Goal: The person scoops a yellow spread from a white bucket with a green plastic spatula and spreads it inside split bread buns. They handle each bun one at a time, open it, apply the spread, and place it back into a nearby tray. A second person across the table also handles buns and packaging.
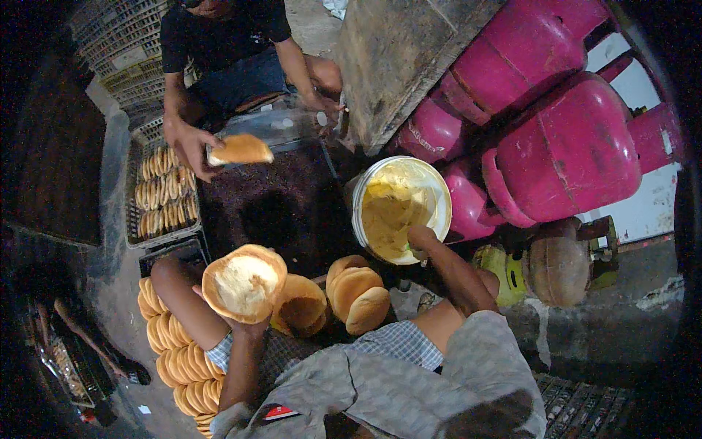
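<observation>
My left hand (249,327) holds up a round bread bun (244,282), its pale crumb side facing me. Most of the fingers are hidden under the bread. My right hand (422,240) is at the near rim of a white plastic bucket (357,214) and closed around a tool, of which only a bit of green shows. Yellowish cream (386,217) coats the bucket's bottom and walls. Between my hands, a bun with a dark inner face (299,307) lies beside a small pile of golden buns (356,296).
Opposite me, a person's hand (194,148) holds a bun (241,149). Filled buns stand in rows in a plastic crate (131,219) at left. More buns (178,362) line up beside my left leg. Pink gas cylinders (570,148) lie stacked at right, past a wooden panel (400,60).
</observation>
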`<action>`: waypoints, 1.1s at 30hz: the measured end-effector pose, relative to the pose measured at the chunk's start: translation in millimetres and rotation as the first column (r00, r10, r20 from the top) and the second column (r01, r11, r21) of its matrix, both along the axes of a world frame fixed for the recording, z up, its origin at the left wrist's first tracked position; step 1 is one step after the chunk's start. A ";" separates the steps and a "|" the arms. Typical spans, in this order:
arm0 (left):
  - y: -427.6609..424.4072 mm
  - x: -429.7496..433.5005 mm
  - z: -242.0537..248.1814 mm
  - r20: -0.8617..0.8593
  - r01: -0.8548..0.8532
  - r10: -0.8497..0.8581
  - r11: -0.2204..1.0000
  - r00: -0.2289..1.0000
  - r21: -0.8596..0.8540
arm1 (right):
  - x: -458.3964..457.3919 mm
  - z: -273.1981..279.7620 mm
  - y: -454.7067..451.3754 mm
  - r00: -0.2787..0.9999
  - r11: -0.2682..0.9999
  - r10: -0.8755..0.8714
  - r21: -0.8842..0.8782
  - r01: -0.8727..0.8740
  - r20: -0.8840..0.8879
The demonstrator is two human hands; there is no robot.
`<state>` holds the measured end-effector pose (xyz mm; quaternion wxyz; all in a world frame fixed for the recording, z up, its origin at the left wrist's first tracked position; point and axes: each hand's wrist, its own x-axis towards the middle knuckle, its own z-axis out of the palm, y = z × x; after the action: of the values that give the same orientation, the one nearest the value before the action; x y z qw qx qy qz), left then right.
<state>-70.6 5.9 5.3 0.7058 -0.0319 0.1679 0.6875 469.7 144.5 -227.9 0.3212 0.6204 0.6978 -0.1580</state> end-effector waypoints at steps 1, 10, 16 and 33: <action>-1.3 -0.6 1.0 0.030 -0.054 0.056 0.996 0.998 -0.065 | -1.5 -2.9 2.6 0.988 0.978 0.156 -0.141 -0.156 -0.013; 0.7 4.8 6.4 0.111 0.102 -0.111 0.991 0.988 0.088 | -36.2 79.7 -13.4 0.721 0.880 -0.463 -0.369 0.301 -0.516; -6.5 -1.0 -9.6 -0.049 0.191 -0.186 0.967 0.981 0.168 | -44.4 110.4 5.8 0.888 0.970 -0.227 -0.014 0.242 -0.400; 19.9 -6.2 22.8 0.115 0.307 -0.346 0.915 0.931 0.262 | -40.8 98.4 46.9 0.957 0.958 0.213 -0.149 -0.245 -0.198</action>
<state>-76.8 25.8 28.1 0.8206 0.0272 0.0300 0.5701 428.9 191.4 -129.5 0.3255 0.4881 0.7750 -0.2347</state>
